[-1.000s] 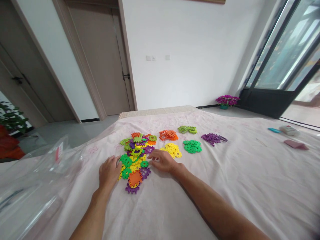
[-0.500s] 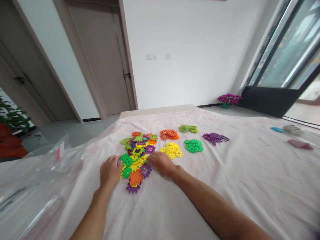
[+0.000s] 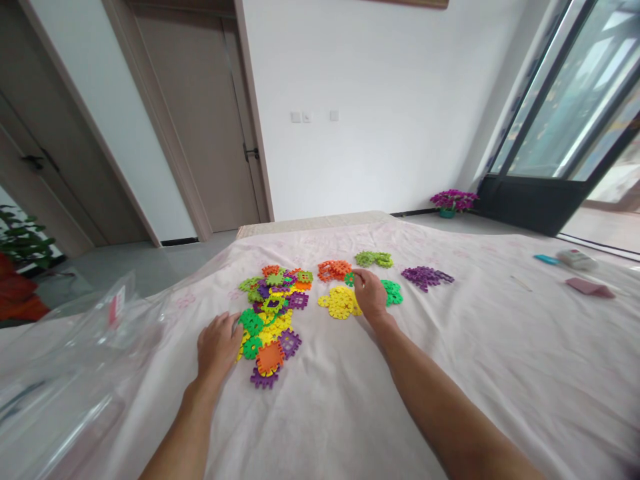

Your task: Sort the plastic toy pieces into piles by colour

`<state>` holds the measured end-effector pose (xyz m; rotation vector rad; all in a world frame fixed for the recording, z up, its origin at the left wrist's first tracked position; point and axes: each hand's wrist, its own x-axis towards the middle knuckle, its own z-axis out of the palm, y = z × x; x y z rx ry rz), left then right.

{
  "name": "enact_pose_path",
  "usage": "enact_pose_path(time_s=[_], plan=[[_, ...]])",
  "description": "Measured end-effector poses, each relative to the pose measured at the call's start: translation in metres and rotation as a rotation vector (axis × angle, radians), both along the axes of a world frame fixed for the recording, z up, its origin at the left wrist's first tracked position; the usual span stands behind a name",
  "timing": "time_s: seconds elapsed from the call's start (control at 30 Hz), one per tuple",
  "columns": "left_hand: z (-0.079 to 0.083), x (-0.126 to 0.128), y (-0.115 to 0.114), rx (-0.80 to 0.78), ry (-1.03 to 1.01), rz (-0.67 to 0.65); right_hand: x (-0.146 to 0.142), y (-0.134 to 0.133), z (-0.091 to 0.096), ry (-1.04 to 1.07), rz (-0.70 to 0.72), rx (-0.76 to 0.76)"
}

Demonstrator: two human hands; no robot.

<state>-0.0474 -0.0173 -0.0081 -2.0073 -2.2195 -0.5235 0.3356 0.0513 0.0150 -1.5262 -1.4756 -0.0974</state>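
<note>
A mixed heap of flat plastic interlocking pieces [image 3: 273, 313] in green, yellow, orange and purple lies on the pale pink bedsheet [image 3: 450, 373]. My left hand [image 3: 219, 345] rests at the heap's left edge, fingers loosely curled by a green piece. My right hand [image 3: 371, 293] is over the dark green pile [image 3: 393, 292], pinching a small green piece [image 3: 349, 279] between thumb and fingers. Around it lie sorted piles: yellow [image 3: 339, 302], orange [image 3: 334, 269], light green [image 3: 374, 259] and purple [image 3: 426, 275].
A clear plastic bag [image 3: 75, 353] lies at the left of the bed. Small items, one a white remote-like box [image 3: 575, 259] and a pink card [image 3: 590, 287], sit far right. Doors, a wall, a flower pot [image 3: 454, 201] and a glass sliding door stand beyond.
My right hand left the mixed heap and moved right and away to the dark green pile, now pinching a green piece. My left hand stayed put.
</note>
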Motion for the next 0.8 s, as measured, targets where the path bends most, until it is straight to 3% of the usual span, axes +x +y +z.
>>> enact_pose_path(time_s=[0.23, 0.33, 0.43, 0.53, 0.67, 0.8], plan=[[-0.002, -0.001, 0.002, 0.020, 0.016, -0.013, 0.047, 0.001, 0.002, 0.043, -0.343, -0.070], [-0.002, -0.002, 0.002, 0.014, 0.028, -0.012, 0.046, 0.001, 0.001, 0.005, -0.350, -0.032], [-0.002, -0.001, 0.002, 0.005, 0.024, -0.006, 0.030, 0.001, 0.001, -0.024, -0.174, 0.013], [0.000, 0.000, 0.001, 0.001, 0.012, -0.005, 0.003, -0.004, 0.000, -0.078, 0.098, 0.028], [0.001, 0.002, 0.000, 0.006, -0.014, 0.004, -0.041, -0.022, 0.003, -0.218, 0.504, -0.026], [0.003, 0.003, -0.001, 0.011, -0.021, 0.006, -0.077, -0.044, 0.009, -0.385, 0.772, -0.075]])
